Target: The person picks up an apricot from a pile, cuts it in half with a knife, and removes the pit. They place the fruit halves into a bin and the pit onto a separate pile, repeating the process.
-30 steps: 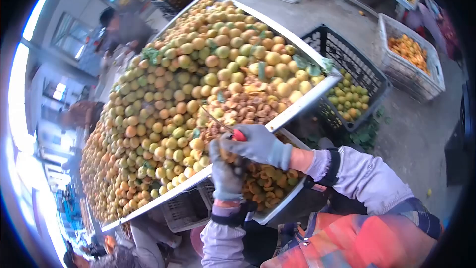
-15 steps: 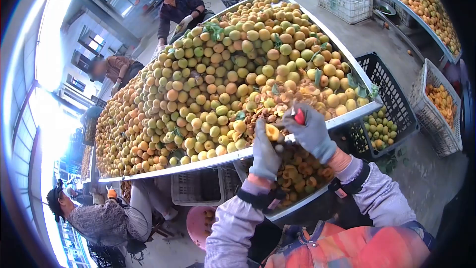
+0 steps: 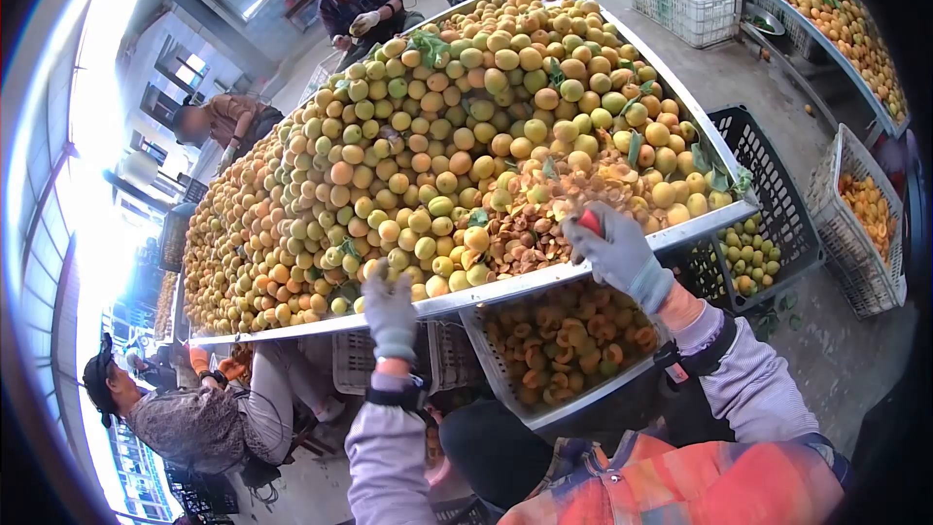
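A large heap of yellow-green and orange apricots (image 3: 389, 185) fills a metal-rimmed table (image 3: 525, 284). My left hand (image 3: 391, 321), in a grey glove, is at the table's near rim beside the whole apricots. Its fingers look apart, somewhat blurred, and no fruit shows in them. My right hand (image 3: 627, 258), also gloved, is closed around a red-handled tool (image 3: 591, 223); the tool's working end is hidden. Next to that hand lies a pile of brown pits and scraps (image 3: 535, 233). Below the rim, a crate (image 3: 496, 369) holds halved apricots (image 3: 573, 340).
A black crate (image 3: 777, 185) with green fruit stands right of the table, with a white crate (image 3: 841, 219) of orange pieces beyond. Co-workers sit along the far side (image 3: 355, 0) and at lower left (image 3: 194, 428). Another fruit table (image 3: 836, 29) is at upper right.
My left hand has moved left from beside my right hand to the whole apricots, and the cut apricot it held is gone from it. My right hand keeps the red-handled tool.
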A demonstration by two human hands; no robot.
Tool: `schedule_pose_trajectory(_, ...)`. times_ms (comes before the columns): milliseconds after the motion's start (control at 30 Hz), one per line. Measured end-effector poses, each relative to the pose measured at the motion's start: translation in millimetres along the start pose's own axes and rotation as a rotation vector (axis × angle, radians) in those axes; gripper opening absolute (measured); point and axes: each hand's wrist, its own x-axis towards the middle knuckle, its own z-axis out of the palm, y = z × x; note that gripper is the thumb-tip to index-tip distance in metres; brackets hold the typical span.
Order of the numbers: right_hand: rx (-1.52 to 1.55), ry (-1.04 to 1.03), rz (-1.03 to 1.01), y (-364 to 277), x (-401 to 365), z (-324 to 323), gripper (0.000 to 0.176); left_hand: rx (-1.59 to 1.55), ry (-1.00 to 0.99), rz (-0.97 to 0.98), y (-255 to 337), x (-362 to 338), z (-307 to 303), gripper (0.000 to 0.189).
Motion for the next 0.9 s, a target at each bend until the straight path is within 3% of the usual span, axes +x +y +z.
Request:
schedule_pose_trajectory(33,-0.002,0.002,-0.001,0.3,-1.9,2.1,0.021,0.069,0.069,-0.073,-7.3,13.4,-4.6,0.047)
schedule_pose_trajectory(100,-0.291,-0.041,-0.158,0.3,-8.1,7.7,0.024,0.201,0.128,-0.057,-52.7,40.0,1.3,0.056)
schedule_pose_trajectory(167,-0.315,-0.063,-0.179,4.2,-13.5,11.3,0.025,0.157,0.067,-0.122,-86.8,60.1,10.8,0.066)
schedule_pose_trajectory(267,-0.391,-0.225,-0.197,11.2,-19.8,18.4,0.023,0.130,-0.035,-0.106,-107.0,72.3,18.4,0.060)
schedule_pose_trajectory(367,-0.219,-0.361,-0.092,20.2,-24.3,24.8,0.022,-0.454,0.050,-0.112,-102.1,71.6,19.0,0.046)
schedule_pose_trajectory(400,-0.038,-0.420,0.054,20.3,-26.2,26.9,0.022,-0.548,0.083,-0.054,-92.8,68.0,15.3,0.046)
schedule_pose_trajectory(500,0.032,-0.469,0.215,2.6,-33.0,31.8,0.022,-0.729,0.068,-0.026,-44.8,38.2,-1.9,0.044)
schedule_pose_trajectory(567,0.133,-0.482,0.253,12.8,-34.6,34.7,0.027,-1.372,-0.343,-0.161,-10.9,10.1,-5.8,0.044)
schedule_pose_trajectory(667,0.205,-0.613,0.224,6.7,-37.3,37.3,0.041,-1.629,-0.553,-0.253,43.1,-33.1,2.3,0.048)
schedule_pose_trajectory(767,0.209,-0.635,0.238,2.0,-39.1,30.8,0.041,-1.909,-0.634,-0.454,58.9,-53.8,19.7,0.050)
schedule_pose_trajectory(800,0.215,-0.657,0.245,0.7,-39.6,29.1,0.041,-1.934,-0.651,-0.472,66.2,-57.4,21.2,0.050)
schedule_pose_trajectory(833,0.213,-0.649,0.247,-0.2,-39.7,27.3,0.041,-1.984,-0.810,-0.392,71.6,-61.4,32.6,0.052)
schedule_pose_trajectory(900,0.216,-0.637,0.230,-0.7,-40.0,24.1,0.040,-1.986,-0.809,-0.382,87.0,-68.5,41.7,0.051)
